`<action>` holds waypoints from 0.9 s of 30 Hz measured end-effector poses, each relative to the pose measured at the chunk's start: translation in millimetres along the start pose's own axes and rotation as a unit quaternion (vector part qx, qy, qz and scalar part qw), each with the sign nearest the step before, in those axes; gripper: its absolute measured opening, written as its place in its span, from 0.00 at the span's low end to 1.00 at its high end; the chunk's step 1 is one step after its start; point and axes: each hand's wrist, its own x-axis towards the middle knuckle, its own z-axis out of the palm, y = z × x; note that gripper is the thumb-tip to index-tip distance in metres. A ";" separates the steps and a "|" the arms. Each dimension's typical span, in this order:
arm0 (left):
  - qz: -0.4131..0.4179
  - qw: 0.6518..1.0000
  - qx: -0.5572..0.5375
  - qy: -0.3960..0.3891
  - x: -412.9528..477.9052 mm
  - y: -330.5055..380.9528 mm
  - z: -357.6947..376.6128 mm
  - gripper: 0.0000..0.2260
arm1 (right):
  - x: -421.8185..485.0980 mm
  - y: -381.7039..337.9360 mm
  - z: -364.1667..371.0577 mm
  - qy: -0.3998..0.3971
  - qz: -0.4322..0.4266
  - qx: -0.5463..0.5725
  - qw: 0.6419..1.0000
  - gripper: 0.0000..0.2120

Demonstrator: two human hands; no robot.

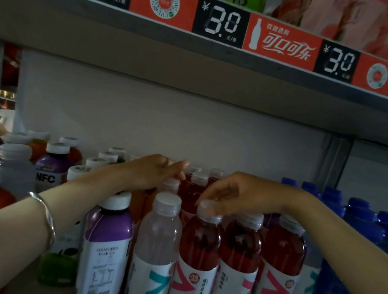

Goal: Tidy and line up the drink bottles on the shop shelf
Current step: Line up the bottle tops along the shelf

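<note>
Reaching into the shelf (pixel 25 282), the person is pinching the cap of the near red bottle (pixel 201 239) with the right hand (pixel 236 192). The left hand (pixel 158 172) is lying with straight, closed fingers over the caps farther back. Blue bottles (pixel 361 214) are standing at the right.

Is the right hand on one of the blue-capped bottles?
No, the right hand pinches the white cap of a front-row red drink bottle, while the blue-capped bottles stand untouched farther right.
</note>
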 end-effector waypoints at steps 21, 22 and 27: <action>-0.008 1.000 -0.007 -0.001 1.9 -2.5 -0.4 0.24 | 50.6 30.4 5.5 0.132 -0.014 0.041 0.990 0.19; -0.009 1.000 -0.009 -0.002 2.0 -3.1 -0.4 0.24 | 51.8 31.8 5.7 0.129 -0.012 0.041 0.991 0.19; -0.006 1.000 -0.009 -0.009 2.6 -4.6 -0.1 0.24 | 57.0 33.6 9.9 0.133 -0.005 0.056 0.990 0.20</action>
